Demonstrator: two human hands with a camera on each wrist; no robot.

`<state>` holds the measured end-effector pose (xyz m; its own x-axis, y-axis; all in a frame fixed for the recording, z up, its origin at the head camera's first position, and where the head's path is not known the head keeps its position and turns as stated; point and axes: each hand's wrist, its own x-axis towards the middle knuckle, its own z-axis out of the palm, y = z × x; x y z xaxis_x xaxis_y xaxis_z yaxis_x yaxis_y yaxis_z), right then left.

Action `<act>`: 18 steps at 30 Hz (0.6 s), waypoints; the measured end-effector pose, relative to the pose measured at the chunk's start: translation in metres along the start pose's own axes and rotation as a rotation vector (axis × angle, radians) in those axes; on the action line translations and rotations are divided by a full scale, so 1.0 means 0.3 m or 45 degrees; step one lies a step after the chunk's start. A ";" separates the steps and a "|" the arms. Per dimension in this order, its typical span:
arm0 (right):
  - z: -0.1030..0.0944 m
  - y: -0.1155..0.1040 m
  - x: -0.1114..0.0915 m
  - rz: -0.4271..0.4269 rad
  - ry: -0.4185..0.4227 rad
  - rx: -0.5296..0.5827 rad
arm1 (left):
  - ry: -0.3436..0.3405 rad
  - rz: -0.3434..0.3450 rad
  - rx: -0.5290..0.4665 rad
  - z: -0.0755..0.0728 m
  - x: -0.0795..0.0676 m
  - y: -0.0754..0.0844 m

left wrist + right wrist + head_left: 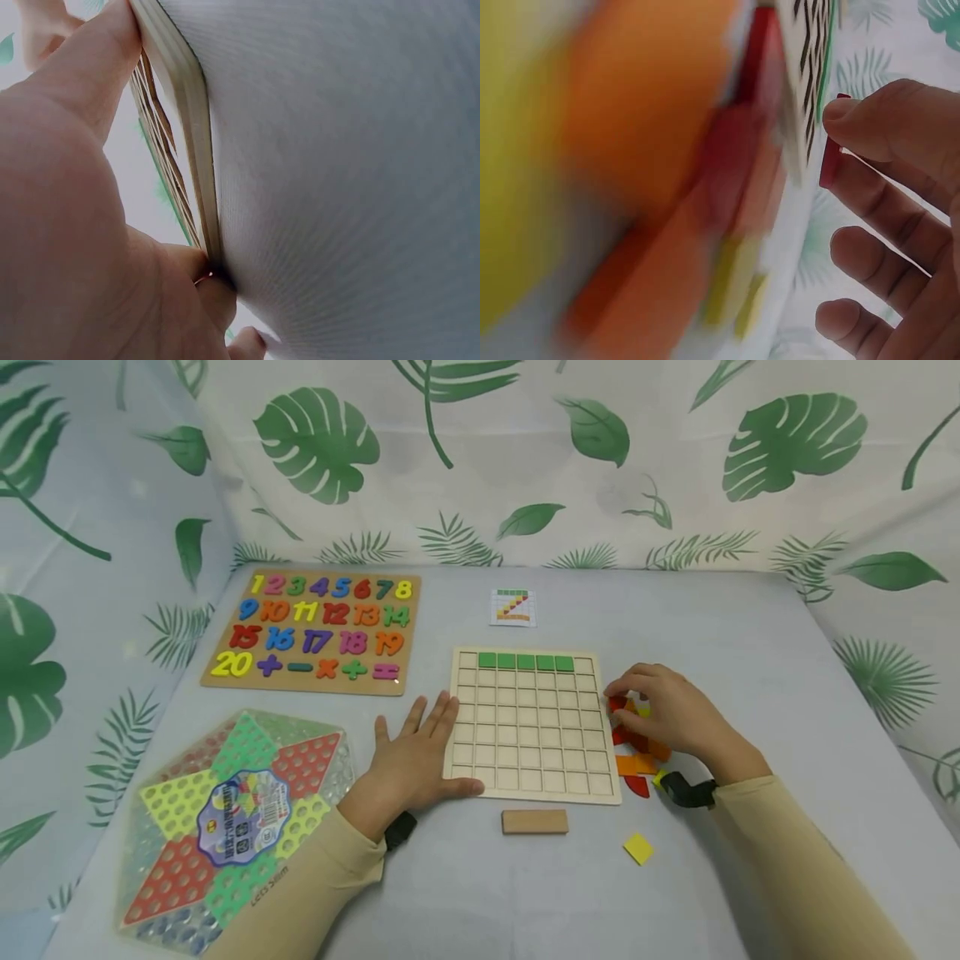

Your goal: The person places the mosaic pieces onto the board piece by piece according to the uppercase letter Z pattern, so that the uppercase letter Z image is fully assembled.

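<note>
A wooden grid board [536, 727] lies in the middle, with several green squares [526, 662] side by side in its top row. My left hand [408, 764] rests at the board's lower left, fingers spread; thumb and fingers touch its edge in the left wrist view. To the right of the board, my right hand [675, 714] is over a pile of red, orange and yellow pieces [636, 763]. Between its thumb and index finger it pinches a thin red piece [830, 162], seen edge-on in the right wrist view. The other fingers are partly bent, holding nothing.
A pattern card [513, 607] lies behind the board. A wooden block [535, 822] and a yellow square [638, 848] lie in front. On the left are a number puzzle board [315, 685] and a packaged star-shaped game board [176, 806]. Leaf-print cloth [525, 485] stands behind.
</note>
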<state>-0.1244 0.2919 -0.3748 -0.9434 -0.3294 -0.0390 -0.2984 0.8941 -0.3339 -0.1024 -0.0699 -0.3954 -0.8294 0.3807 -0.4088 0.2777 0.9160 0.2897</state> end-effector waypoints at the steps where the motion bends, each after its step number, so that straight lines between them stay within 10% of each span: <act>1: 0.002 -0.009 0.025 -0.018 -0.012 -0.008 | 0.001 -0.002 0.000 0.001 0.000 -0.001; 18: 0.033 -0.096 0.236 -0.117 -0.121 -0.092 | 0.013 -0.009 0.002 0.005 0.007 -0.007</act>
<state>-0.1811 0.2399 -0.3771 -0.8946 -0.4353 -0.1014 -0.3960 0.8771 -0.2717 -0.1039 -0.0708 -0.3981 -0.8364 0.3730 -0.4016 0.2727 0.9188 0.2853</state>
